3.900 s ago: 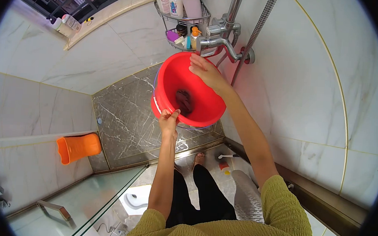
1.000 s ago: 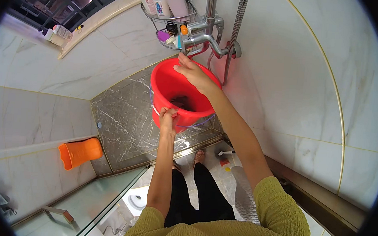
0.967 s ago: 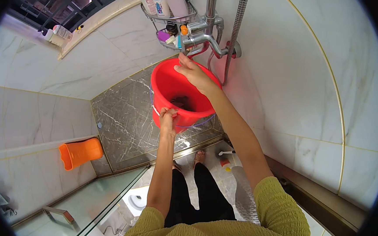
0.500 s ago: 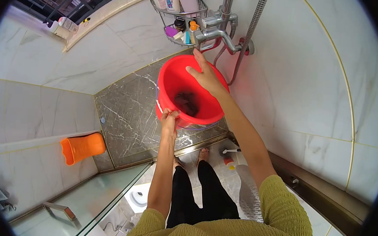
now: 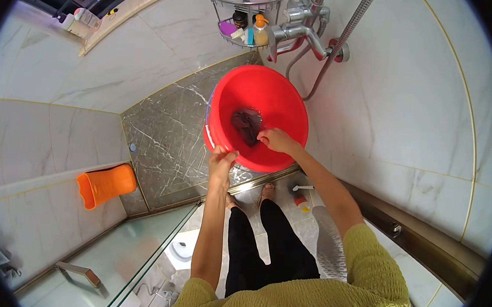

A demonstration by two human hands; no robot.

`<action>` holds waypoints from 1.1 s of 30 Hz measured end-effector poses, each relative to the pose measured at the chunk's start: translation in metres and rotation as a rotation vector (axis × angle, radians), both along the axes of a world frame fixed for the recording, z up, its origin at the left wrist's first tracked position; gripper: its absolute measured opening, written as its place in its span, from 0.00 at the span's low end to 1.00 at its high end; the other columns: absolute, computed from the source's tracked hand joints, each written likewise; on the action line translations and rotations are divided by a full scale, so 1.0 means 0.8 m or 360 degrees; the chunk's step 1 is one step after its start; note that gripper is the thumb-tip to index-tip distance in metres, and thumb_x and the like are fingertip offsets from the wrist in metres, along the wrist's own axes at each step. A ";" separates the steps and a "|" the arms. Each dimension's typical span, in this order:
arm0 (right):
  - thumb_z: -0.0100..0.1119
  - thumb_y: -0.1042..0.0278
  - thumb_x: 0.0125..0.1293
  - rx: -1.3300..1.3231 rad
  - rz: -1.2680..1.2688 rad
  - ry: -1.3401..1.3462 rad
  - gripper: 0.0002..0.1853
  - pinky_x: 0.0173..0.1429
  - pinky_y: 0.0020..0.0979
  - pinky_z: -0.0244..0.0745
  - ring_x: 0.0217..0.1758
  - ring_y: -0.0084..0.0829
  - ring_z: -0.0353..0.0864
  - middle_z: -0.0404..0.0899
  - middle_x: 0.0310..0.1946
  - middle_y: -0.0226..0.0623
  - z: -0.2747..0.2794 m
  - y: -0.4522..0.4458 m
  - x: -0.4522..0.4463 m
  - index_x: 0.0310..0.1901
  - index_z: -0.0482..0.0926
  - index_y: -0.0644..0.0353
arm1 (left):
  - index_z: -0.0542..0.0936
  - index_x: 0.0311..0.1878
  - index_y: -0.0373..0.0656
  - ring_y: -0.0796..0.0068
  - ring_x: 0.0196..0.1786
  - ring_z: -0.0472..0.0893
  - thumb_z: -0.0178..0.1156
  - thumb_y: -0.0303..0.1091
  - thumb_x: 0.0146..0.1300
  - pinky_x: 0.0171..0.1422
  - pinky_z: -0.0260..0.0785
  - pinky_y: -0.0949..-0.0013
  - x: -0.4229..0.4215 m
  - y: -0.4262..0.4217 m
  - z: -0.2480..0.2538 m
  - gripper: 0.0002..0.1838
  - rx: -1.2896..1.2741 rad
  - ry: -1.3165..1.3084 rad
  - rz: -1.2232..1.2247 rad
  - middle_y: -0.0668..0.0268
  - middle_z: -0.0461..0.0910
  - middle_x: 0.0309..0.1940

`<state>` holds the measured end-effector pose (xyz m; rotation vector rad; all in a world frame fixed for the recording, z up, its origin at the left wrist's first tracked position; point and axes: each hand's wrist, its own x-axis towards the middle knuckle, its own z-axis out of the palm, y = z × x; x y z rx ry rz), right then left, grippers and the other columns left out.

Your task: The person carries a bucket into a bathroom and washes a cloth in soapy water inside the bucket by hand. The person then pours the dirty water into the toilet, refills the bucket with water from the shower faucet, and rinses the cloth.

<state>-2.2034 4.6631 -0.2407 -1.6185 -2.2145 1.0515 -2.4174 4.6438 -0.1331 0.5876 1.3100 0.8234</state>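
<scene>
A red bucket (image 5: 284,102) is held above the grey marbled floor, its opening toward me. My left hand (image 5: 221,162) grips the bucket's near left rim, thumb and fingers pressed round it. Inside, a dark wet cloth (image 5: 246,126) lies at the bottom with a little water around it. My right hand (image 5: 276,140) is inside the bucket, just right of the cloth, with its fingers curled; whether they pinch any of the cloth is too small to tell.
Beyond the bucket are a chrome faucet (image 5: 303,29) with a hose and a wire corner rack (image 5: 242,6) holding bottles. An orange container (image 5: 107,185) is at the left. A glass door (image 5: 130,259) stands lower left, and a raised sill (image 5: 249,188) crosses before my feet.
My right hand has left the far rim side and moved down into the bucket, its fingers now curled. The bucket's opening is tipped more toward me. My left hand keeps its hold.
</scene>
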 end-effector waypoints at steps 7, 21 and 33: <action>0.44 0.65 0.59 0.0664 -0.0004 -0.0629 0.14 0.46 0.39 0.72 0.44 0.37 0.77 0.72 0.49 0.41 -0.103 0.014 -0.076 0.46 0.74 0.45 | 0.73 0.31 0.42 0.80 0.38 0.75 0.56 0.16 0.51 0.45 0.66 0.75 -0.052 -0.070 0.095 0.09 0.0110 -0.0081 -0.0061 0.68 0.78 0.33; 0.49 0.67 0.55 0.0764 0.0956 -0.0244 0.06 0.41 0.41 0.71 0.40 0.37 0.75 0.75 0.32 0.39 -0.123 -0.095 -0.116 0.32 0.74 0.56 | 0.72 0.32 0.42 0.82 0.38 0.74 0.57 0.16 0.53 0.46 0.65 0.76 -0.103 -0.147 0.150 0.08 0.0065 -0.0024 -0.0199 0.71 0.77 0.33; 0.54 0.81 0.49 -0.0535 0.0285 0.1226 0.17 0.45 0.30 0.67 0.44 0.27 0.70 0.69 0.37 0.32 0.217 -0.034 -0.078 0.40 0.63 0.57 | 0.74 0.32 0.42 0.82 0.37 0.74 0.56 0.16 0.51 0.45 0.65 0.76 -0.110 -0.156 0.131 0.08 0.0076 -0.0019 -0.0085 0.70 0.77 0.32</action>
